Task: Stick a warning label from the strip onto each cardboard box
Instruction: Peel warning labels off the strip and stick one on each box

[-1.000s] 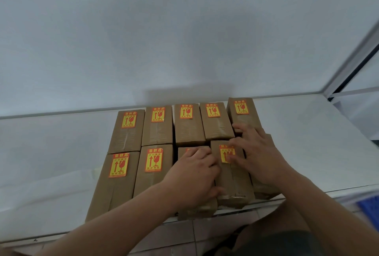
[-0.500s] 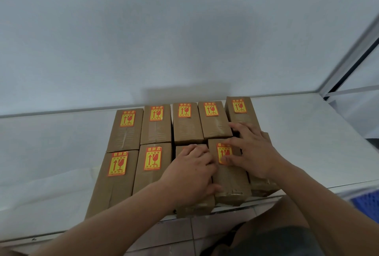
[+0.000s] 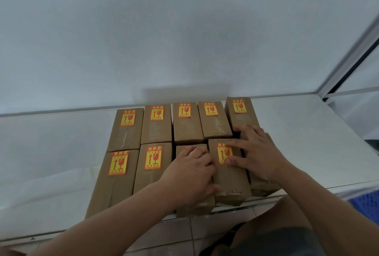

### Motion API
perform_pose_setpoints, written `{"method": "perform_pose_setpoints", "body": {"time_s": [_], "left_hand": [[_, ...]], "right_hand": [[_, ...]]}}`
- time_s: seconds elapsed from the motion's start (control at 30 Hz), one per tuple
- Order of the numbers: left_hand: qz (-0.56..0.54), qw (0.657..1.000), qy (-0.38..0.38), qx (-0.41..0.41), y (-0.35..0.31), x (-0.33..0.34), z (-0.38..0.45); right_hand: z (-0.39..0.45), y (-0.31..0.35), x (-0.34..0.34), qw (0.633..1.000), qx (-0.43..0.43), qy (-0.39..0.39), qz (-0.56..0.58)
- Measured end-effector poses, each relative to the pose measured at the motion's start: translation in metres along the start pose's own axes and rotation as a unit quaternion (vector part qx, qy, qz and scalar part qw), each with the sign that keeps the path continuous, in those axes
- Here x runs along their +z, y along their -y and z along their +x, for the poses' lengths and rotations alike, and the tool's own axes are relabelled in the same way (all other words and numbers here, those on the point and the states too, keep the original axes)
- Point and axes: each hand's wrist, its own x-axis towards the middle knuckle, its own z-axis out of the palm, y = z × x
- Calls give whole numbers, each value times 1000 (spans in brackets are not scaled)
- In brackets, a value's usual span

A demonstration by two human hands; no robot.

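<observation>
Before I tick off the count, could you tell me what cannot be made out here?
Head view only:
- Third front box: label area covered by the left hand.
- Fifth front box: top covered by the right hand.
- Label strip: not in view.
- Label small print: too small to read.

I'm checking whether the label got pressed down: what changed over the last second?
Very little. The right hand shifted slightly, its fingers spread over the yellow-and-red warning label on the brown cardboard box in the front row, with the thumb at the label's lower edge. The left hand stayed resting on the neighbouring box. Nothing was picked up or released; the other boxes and labels did not move.
</observation>
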Motion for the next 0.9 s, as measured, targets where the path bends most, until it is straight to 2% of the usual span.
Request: {"method": "perform_pose_setpoints", "body": {"time_s": [0.23, 0.4, 0.53, 0.67, 0.77, 0.9], "left_hand": [[-1, 1000, 8, 4, 2, 3, 4], [6, 1000, 1, 13, 2, 4, 3], [-4, 1000, 5, 12, 4, 2, 3], [-13, 999, -38, 31, 9, -5, -7], [19, 995, -82, 46, 25, -11, -25], [41, 995, -93, 6, 70, -20, -63]], "right_hand": [[1, -5, 6, 1000, 4, 5, -13], [-5, -10, 6, 1000, -5, -21, 14], [-5, -8, 6, 1000, -4, -6, 14], [2, 5, -2, 997, -50, -49, -11], [17, 33, -7, 988, -108, -91, -57], [49, 89, -12, 969, -189, -130, -92]]}}
